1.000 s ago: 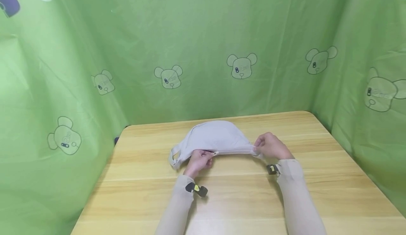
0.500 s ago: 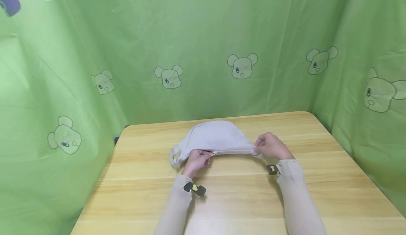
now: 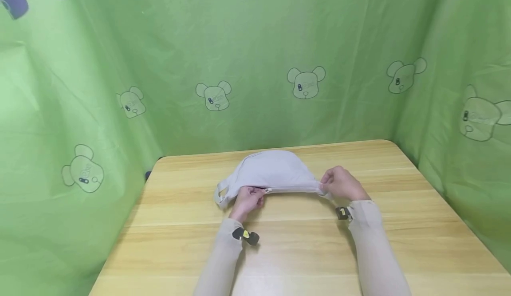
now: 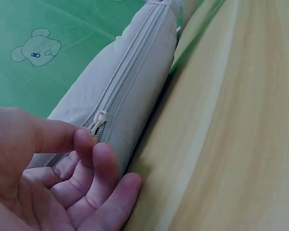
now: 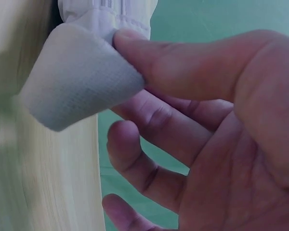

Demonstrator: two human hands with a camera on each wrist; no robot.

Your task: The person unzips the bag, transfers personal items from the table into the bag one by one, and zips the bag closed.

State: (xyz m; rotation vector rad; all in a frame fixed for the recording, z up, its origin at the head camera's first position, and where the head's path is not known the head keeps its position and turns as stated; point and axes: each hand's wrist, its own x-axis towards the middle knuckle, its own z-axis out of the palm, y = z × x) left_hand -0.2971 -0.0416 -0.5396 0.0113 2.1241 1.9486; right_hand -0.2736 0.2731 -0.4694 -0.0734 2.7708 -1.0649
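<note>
A pale grey waist bag [image 3: 275, 169] lies on the wooden table, its zipper edge facing me. My left hand [image 3: 246, 200] pinches the zipper pull [image 4: 97, 124] between thumb and index finger, the other fingers curled beneath. In the head view a dark gap shows in the zipper left of the pull; to its right the zipper line [image 3: 293, 189] runs straight. At the bag's right end, my right hand [image 3: 343, 184] pinches the corner where the strap joins. A fold of pale strap [image 5: 82, 79] hangs beside the right thumb, hiding part of that grip.
The wooden table [image 3: 303, 251] reaches back to a green curtain [image 3: 255, 65] printed with bear heads, which also hangs at both sides. A strap loop [image 3: 221, 194] sticks out at the bag's left end. Each wrist wears a small black camera.
My left hand has drawn the zipper pull a little to the left along the bag. The right hand keeps its grip at the right end, in nearly the same place.
</note>
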